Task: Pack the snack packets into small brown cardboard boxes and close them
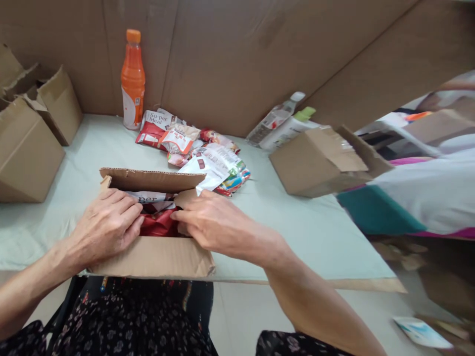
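An opened cardboard box [152, 256] stands at the near edge of the table, its flaps raised at the back and folded out at the front. Inside lie a red packet [160, 224] and a white packet lettered "per" [152, 198]. My left hand [107, 222] is curled over the box's left side, its fingertips reaching in beside the red packet. At the opposite side, my right hand [211, 222] has its fingers bent around the small right flap [186, 198], one fingertip against the red packet. The undersides of both hands are hidden.
Snack packets [213, 163] lie heaped behind the box, near an upright orange drink bottle [132, 84]. Two bottles [282, 121] lean against the cardboard wall [230, 64]. Other boxes stand left [27, 153] and right [319, 160]. The table's edge [304, 283] runs close to me.
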Demonstrator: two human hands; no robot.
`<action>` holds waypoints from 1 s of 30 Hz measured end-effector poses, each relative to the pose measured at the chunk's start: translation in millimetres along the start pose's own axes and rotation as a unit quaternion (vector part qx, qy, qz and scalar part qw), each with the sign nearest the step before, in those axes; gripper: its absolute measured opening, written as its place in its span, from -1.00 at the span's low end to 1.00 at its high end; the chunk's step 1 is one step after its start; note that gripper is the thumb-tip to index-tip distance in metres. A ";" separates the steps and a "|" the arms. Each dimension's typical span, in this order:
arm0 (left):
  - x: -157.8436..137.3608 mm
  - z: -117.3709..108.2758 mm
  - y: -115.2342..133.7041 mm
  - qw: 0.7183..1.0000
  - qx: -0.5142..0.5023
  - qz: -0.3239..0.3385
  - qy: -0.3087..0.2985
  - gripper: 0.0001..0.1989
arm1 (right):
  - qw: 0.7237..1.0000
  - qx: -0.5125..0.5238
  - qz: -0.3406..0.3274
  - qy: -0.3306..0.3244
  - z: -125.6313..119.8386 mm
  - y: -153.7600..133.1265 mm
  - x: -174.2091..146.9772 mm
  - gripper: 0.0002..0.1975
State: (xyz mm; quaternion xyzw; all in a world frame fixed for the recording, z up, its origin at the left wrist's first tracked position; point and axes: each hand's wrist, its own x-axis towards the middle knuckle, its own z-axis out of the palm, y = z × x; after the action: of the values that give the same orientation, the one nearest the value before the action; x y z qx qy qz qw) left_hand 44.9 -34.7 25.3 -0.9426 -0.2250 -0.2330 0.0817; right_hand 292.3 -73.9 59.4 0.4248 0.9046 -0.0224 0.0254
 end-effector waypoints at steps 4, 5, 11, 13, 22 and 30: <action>-1.1 0.9 -0.2 1.000 0.002 0.000 -0.008 -0.71 | 0.994 -0.048 0.033 -0.094 -2.1 -13.8 14.5 -0.68; -1.3 1.0 -0.3 1.000 0.003 -0.001 -0.008 -0.71 | 0.992 -0.052 0.038 -0.107 -2.0 -16.1 17.0 -0.64; -1.0 0.9 -0.9 1.000 0.006 0.006 -0.002 -0.71 | 0.987 -0.058 0.061 -0.134 -4.4 -26.8 19.5 -0.75; -1.2 1.9 -1.0 1.000 0.005 0.006 0.002 -0.71 | 0.990 -0.067 0.072 -0.102 -7.6 -29.2 15.2 -0.79; -16.4 -4.3 -3.4 0.988 -0.020 0.011 0.154 -0.75 | 0.984 -0.056 0.099 0.137 -3.6 -10.9 -24.7 -0.72; -47.6 -14.9 -3.4 0.954 -0.163 -0.212 0.134 -0.77 | 0.978 0.060 0.052 0.191 26.3 -12.9 -26.0 -0.64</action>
State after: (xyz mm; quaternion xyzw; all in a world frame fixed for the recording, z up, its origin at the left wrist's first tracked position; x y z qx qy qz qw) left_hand -0.2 -53.9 15.9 -0.8339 -0.3655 -0.4027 -0.0944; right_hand 299.6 -103.7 35.2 0.4688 0.8663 0.0066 -0.1726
